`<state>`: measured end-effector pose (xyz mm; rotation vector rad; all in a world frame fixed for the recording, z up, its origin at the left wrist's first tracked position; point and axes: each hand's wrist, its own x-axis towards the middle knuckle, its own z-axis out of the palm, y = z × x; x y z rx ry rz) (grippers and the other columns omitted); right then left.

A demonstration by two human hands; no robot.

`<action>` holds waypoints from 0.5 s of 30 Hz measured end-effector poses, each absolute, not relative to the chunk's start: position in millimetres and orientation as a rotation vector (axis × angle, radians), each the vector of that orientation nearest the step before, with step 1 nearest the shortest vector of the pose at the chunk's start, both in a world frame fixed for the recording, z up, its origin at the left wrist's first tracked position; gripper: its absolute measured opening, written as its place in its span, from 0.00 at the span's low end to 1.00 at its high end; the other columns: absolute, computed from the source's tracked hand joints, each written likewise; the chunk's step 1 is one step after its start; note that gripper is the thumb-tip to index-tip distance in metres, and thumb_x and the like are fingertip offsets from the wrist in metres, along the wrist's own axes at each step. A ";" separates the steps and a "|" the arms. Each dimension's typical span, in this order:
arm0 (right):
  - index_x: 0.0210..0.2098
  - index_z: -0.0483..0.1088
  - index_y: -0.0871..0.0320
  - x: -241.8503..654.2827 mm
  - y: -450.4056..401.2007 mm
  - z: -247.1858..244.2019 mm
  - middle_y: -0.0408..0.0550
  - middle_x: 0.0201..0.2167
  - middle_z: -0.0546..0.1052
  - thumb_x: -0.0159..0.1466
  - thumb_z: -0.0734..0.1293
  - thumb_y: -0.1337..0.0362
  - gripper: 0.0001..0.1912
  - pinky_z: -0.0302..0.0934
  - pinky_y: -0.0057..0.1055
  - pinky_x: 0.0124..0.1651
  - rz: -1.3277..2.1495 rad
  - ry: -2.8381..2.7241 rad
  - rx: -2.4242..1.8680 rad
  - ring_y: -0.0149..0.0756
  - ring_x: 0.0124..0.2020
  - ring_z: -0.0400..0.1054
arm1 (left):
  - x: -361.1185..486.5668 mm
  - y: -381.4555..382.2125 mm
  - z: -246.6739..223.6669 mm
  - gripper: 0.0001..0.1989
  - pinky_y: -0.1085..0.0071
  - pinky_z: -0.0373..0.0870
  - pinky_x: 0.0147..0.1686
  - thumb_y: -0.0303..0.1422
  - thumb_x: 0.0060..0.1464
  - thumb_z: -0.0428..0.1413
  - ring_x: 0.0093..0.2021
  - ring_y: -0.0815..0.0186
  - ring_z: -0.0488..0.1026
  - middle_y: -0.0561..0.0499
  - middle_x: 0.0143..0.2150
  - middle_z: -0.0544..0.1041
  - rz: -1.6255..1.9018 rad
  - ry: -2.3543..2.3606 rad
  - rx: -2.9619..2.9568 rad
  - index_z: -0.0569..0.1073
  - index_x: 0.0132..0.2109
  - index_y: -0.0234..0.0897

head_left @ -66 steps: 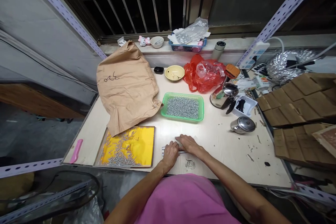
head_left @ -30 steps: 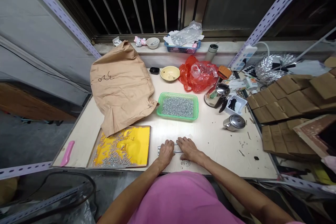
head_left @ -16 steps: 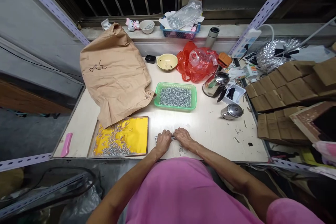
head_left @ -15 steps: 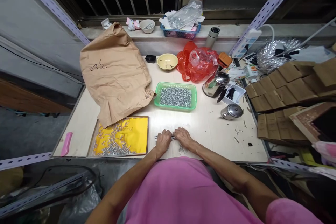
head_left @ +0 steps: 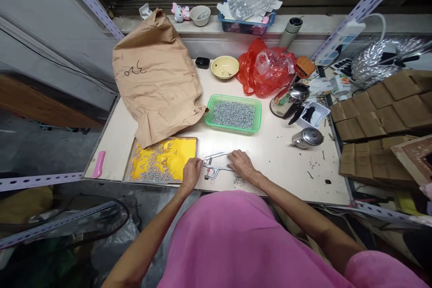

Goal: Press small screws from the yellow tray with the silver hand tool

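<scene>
A silver plier-like hand tool (head_left: 216, 169) with a spring and a red part lies flat on the table in front of me, its handles spread. My right hand (head_left: 241, 164) is at the handle ends, fingers curled over them. At the tool's head, my left hand (head_left: 191, 173) is closed with fingertips pinched together; whatever they hold is too small to make out. Just left is a yellow-lined tray (head_left: 180, 153) of loose metal pins. Beyond the tool sits a green plastic basket (head_left: 232, 129) filled with similar small pins.
A large brown paper bag (head_left: 158, 85) covers the back left, overlapping the tray. Behind the basket are a cream bowl (head_left: 224, 67) and a red plastic bag (head_left: 265, 69). A glass pot (head_left: 288, 100) and a metal jug (head_left: 307, 138) stand right. Cardboard boxes (head_left: 378, 117) line the right edge.
My left hand has moved left, away from my right hand, to the tool's head. The tool, largely covered before, now shows between my hands with its handles spread. The whole view has shifted slightly.
</scene>
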<state>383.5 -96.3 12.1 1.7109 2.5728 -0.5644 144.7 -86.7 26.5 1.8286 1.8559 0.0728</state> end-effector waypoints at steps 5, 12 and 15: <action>0.43 0.69 0.59 360.1 -110.2 -0.1 0.52 0.42 0.72 0.65 0.65 0.62 0.09 0.53 0.34 0.43 -0.637 2.513 1.594 0.40 0.43 0.63 | 153.8 -100.5 25.8 0.13 0.72 0.64 0.35 0.41 0.55 0.54 0.39 0.61 0.75 0.45 0.35 0.79 -0.256 1.884 1.586 0.76 0.34 0.35; 0.42 0.68 0.58 363.0 -113.2 -3.5 0.51 0.41 0.73 0.68 0.58 0.69 0.09 0.53 0.34 0.45 -0.590 2.501 1.574 0.39 0.43 0.65 | 179.3 -91.9 24.8 0.10 0.73 0.65 0.32 0.34 0.52 0.53 0.38 0.61 0.77 0.42 0.36 0.80 -0.515 1.834 1.483 0.77 0.36 0.34; 0.43 0.68 0.57 364.3 -112.9 -1.2 0.50 0.41 0.73 0.67 0.58 0.70 0.09 0.53 0.35 0.47 -0.614 2.488 1.597 0.39 0.44 0.65 | 184.2 -90.7 30.2 0.12 0.71 0.67 0.36 0.32 0.53 0.52 0.43 0.58 0.77 0.38 0.42 0.79 -0.534 1.843 1.542 0.77 0.39 0.33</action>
